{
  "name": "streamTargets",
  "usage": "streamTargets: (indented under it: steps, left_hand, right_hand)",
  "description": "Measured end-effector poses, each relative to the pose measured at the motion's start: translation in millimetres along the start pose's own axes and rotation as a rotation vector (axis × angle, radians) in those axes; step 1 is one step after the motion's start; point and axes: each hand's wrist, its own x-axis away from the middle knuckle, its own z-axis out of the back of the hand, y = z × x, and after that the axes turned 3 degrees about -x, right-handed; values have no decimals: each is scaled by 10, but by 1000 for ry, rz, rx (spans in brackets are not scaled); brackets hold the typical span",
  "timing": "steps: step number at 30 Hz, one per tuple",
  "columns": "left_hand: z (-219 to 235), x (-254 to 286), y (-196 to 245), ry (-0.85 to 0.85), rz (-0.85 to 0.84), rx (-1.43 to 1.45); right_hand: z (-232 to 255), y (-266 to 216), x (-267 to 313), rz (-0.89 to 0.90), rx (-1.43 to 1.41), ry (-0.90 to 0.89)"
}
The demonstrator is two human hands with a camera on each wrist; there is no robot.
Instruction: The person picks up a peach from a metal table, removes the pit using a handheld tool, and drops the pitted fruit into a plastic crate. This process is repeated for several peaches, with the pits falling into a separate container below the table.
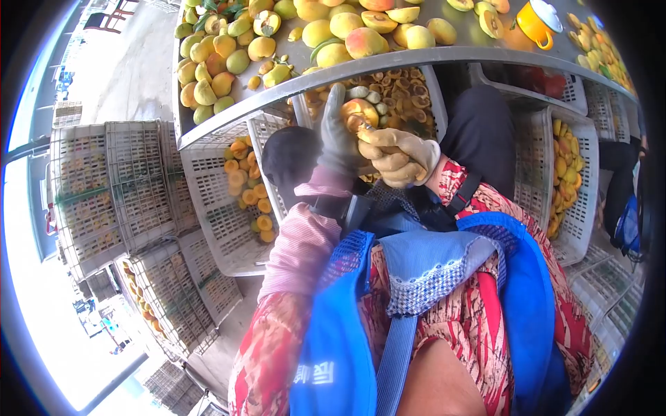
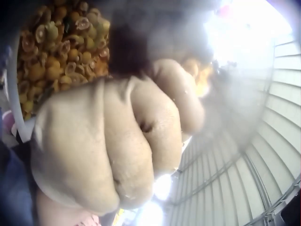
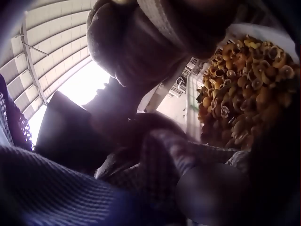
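Observation:
The left hand (image 1: 340, 135), in a grey glove, holds a yellow-red peach (image 1: 360, 111), its thumb and fingers around the fruit. Against the peach's near side, the right hand (image 1: 399, 156) in a tan glove has its fingers curled tightly around a small object, mostly hidden. What that object is cannot be told. The left wrist view is filled by the curled tan right hand (image 2: 108, 136); in the right wrist view a shadowed glove (image 3: 136, 42) spans the top. Beneath the hands stands a crate of pitted pieces (image 1: 409, 97).
A metal table edge (image 1: 416, 57) runs beyond the hands, with whole and cut peaches (image 1: 364, 41) and a yellow mug (image 1: 535, 26) on the table. Crates of peach halves (image 1: 246, 184) and yellow pieces (image 1: 565, 173) flank the knees. Stacked crates (image 1: 87, 194) stand far left.

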Motion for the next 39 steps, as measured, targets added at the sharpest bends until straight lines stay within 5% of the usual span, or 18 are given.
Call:
streamTargets:
  steps: [3, 5, 8, 10, 12, 16, 18, 19, 22, 24, 26, 28, 29, 31, 34, 35, 39]
  left_hand:
    - [402, -338, -130, 70, -273, -442]
    - [-80, -129, 141, 165, -388, -819]
    - [-232, 252, 639, 462, -678, -1340]
    - [10, 420, 1243, 856, -651, -2167]
    - [268, 440, 1625, 1008, -767, -2455]
    - [147, -93, 1722, 603, -626, -2311]
    - [29, -311, 1638, 451, -299, -2457]
    - [-18, -461, 1631, 465, -106, -2373]
    - [130, -742, 1666, 595, -159, -2377]
    - [456, -815, 1873, 588, -79, -1428]
    - [496, -688, 1998, 449, -218, -1033]
    - [363, -517, 1919, 346, -393, -797]
    - [392, -445, 1891, 294, -455, -916]
    - [361, -278, 1810, 158, -512, -1025]
    - [235, -65, 1429, 127, -679, -1352]
    - [146, 31, 1344, 106, -851, -1723]
    - [-33, 298, 951, 25, -1090, -1892]
  right_hand:
    - [-25, -74, 134, 126, -117, -264]
    - [59, -144, 227, 148, -141, -381]
    - [-175, -150, 177, 168, 744, 641]
    - [186, -42, 113, 198, 707, 675]
    - [184, 14, 20, 234, 552, 616]
    - [174, 21, -201, 267, 988, 763]
    - [136, -7, -198, 230, 1143, 762]
    - [171, 1, -189, 230, 1231, 728]
    - [342, 64, -183, 206, 1448, 691]
    - [331, 61, -230, 248, 1451, 759]
    - [433, 81, -243, 611, 1923, 633]
    - [428, 105, -259, 608, 1899, 601]
    - [142, 21, -234, 342, 1531, 697]
    - [-37, -33, -223, 117, 1087, 743]
    - [16, -7, -194, 192, 932, 715]
    - [101, 7, -229, 216, 915, 723]
    - [-20, 15, -135, 344, 664, 564]
